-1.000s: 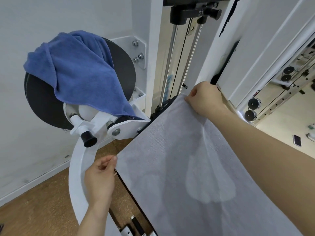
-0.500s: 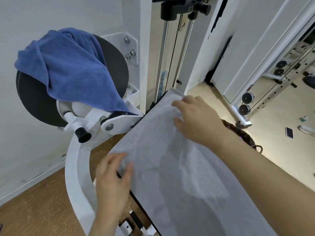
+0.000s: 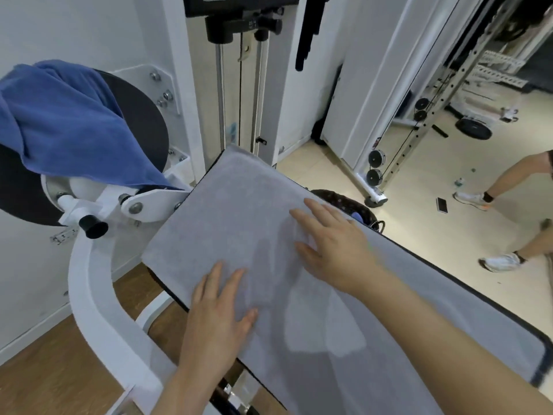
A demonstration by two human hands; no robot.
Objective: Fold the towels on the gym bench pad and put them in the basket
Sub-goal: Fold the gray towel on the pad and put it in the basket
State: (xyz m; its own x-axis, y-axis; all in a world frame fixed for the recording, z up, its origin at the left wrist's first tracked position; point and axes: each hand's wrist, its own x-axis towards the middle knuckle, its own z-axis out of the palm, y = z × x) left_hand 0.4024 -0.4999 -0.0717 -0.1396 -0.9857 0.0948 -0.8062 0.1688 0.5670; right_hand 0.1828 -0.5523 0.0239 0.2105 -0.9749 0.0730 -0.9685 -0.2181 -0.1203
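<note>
A light grey towel lies spread flat over the black gym bench pad, covering most of it. My left hand rests flat on the towel near its left edge, fingers apart. Further right and a little higher, my right hand lies palm down on the towel, fingers spread. A blue towel hangs draped over a black round pad on the machine at the upper left. Behind the bench's far edge a dark woven basket stands on the floor, mostly hidden, with something blue inside.
A curved white machine frame runs along the bench's left side, with a black knob sticking out. A cable machine column stands behind. A person's legs are on the tiled floor at right, near a phone.
Both hands let go of the towel's far corners and came back toward me, laying the grey towel flat on the pad; they now press on it with open palms.
</note>
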